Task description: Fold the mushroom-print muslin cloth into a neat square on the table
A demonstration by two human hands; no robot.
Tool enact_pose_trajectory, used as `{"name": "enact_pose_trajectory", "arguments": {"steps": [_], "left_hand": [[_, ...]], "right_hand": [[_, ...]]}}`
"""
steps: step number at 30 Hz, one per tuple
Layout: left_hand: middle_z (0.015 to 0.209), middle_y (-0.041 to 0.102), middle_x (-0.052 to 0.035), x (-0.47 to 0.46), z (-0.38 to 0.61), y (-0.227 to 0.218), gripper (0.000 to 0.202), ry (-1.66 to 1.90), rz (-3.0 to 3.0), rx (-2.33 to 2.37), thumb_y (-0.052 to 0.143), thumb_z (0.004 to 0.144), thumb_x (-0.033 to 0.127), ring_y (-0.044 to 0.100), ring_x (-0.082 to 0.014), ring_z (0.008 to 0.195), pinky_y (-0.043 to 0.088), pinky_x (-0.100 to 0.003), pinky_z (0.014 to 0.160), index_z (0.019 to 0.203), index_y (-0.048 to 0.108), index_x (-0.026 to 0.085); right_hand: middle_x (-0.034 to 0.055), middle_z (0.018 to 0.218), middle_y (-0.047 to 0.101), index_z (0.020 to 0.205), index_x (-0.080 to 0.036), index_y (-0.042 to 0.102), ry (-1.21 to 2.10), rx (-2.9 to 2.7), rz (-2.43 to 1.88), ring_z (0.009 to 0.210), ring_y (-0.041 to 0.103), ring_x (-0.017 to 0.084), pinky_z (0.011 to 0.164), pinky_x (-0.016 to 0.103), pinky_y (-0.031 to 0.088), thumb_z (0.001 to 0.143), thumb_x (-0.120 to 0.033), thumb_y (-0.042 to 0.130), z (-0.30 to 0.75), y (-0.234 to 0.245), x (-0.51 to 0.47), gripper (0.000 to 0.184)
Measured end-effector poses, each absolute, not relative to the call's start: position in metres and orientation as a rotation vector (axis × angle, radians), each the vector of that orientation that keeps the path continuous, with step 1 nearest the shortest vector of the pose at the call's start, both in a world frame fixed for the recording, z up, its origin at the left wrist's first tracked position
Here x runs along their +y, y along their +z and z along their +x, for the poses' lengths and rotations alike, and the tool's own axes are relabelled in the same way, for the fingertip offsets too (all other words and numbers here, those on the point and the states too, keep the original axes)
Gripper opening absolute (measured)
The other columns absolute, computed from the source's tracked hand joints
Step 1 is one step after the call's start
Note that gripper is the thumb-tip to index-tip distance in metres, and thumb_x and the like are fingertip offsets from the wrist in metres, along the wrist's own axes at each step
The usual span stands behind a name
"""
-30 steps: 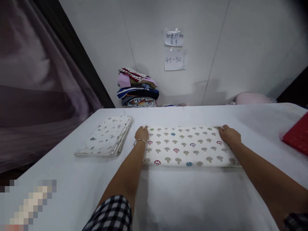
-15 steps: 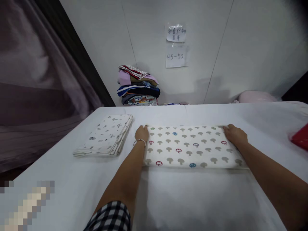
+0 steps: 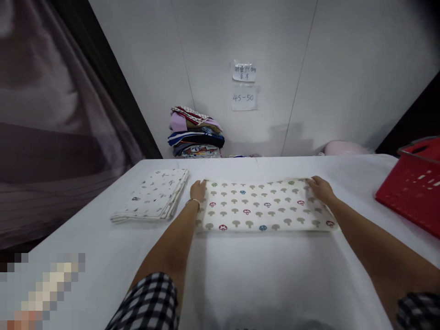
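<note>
A folded white cloth with coloured mushroom prints lies flat on the white table. My left hand rests on its far left corner, fingers curled over the edge. My right hand sits on its far right corner, fingers bent and pinching the fabric's edge. A thin bracelet circles my left wrist. Both forearms reach forward from checked sleeves.
A second folded white cloth with small prints lies left of the mushroom cloth. A red plastic basket stands at the table's right edge. A stack of folded clothes sits against the wall under two paper notes. A dark curtain hangs at left.
The view has pulled back and turned right, so the red basket shows more. Both hands stay on the cloth's far corners; the far edge looks slightly lifted and rumpled.
</note>
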State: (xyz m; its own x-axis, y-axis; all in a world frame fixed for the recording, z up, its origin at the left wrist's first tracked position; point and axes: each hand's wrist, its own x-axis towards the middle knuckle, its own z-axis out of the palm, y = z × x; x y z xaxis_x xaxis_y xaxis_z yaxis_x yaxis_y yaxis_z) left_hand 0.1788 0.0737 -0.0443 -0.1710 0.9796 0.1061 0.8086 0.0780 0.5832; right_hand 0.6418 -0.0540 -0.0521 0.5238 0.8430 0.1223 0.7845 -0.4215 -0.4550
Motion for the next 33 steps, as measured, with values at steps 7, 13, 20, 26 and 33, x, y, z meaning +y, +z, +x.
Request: {"name": "enact_pose_trajectory", "arguments": {"steps": [7,13,20,26,33], "left_hand": [[0.076,0.063,-0.0007,-0.019,0.133,0.017,0.037,1.213,1.631,1.482,0.049,0.076,0.049,0.055,-0.0147,0.072,0.043,-0.022,0.063,0.088,0.06,0.016],[0.093,0.067,-0.0017,-0.132,0.077,0.045,0.045,1.075,1.627,1.451,0.056,0.069,0.057,0.055,-0.0235,0.099,0.045,-0.03,0.086,0.095,0.066,0.022],[0.094,0.069,-0.0025,-0.21,0.059,0.01,0.04,0.739,1.662,1.312,0.058,0.068,0.056,0.058,-0.0256,0.096,0.045,-0.033,0.089,0.089,0.07,0.024],[0.094,0.069,-0.0014,-0.23,0.056,-0.009,0.038,0.813,1.577,1.402,0.053,0.073,0.055,0.059,-0.0237,0.094,0.046,-0.032,0.087,0.089,0.069,0.024],[0.092,0.069,-0.0005,-0.227,0.056,-0.015,0.038,0.767,1.487,1.426,0.054,0.073,0.055,0.059,-0.0238,0.093,0.046,-0.032,0.086,0.09,0.068,0.023]], "right_hand": [[0.0045,0.08,0.061,0.089,-0.019,0.056,0.292,-1.37,-1.848,0.075,0.052,0.018,0.067,0.026,0.043,0.078,-0.047,0.047,0.634,0.016,-0.153,0.032],[0.0051,0.091,0.063,0.093,-0.023,0.055,0.294,-1.36,-1.778,0.086,0.057,0.022,0.08,0.03,0.045,0.073,-0.054,0.052,0.627,0.026,-0.276,0.037],[0.0011,0.098,0.068,0.091,-0.038,0.061,0.421,-1.452,-1.935,0.095,0.061,0.031,0.086,0.043,0.049,0.069,-0.055,0.051,0.609,-0.037,-0.355,0.03],[-0.0038,0.098,0.069,0.091,-0.046,0.062,0.491,-1.431,-1.908,0.096,0.062,0.03,0.085,0.042,0.05,0.07,-0.055,0.053,0.614,-0.064,-0.371,0.024],[-0.0099,0.095,0.069,0.087,-0.057,0.06,0.535,-1.403,-1.901,0.096,0.062,0.03,0.083,0.041,0.051,0.069,-0.056,0.053,0.614,-0.064,-0.368,0.02]]}}
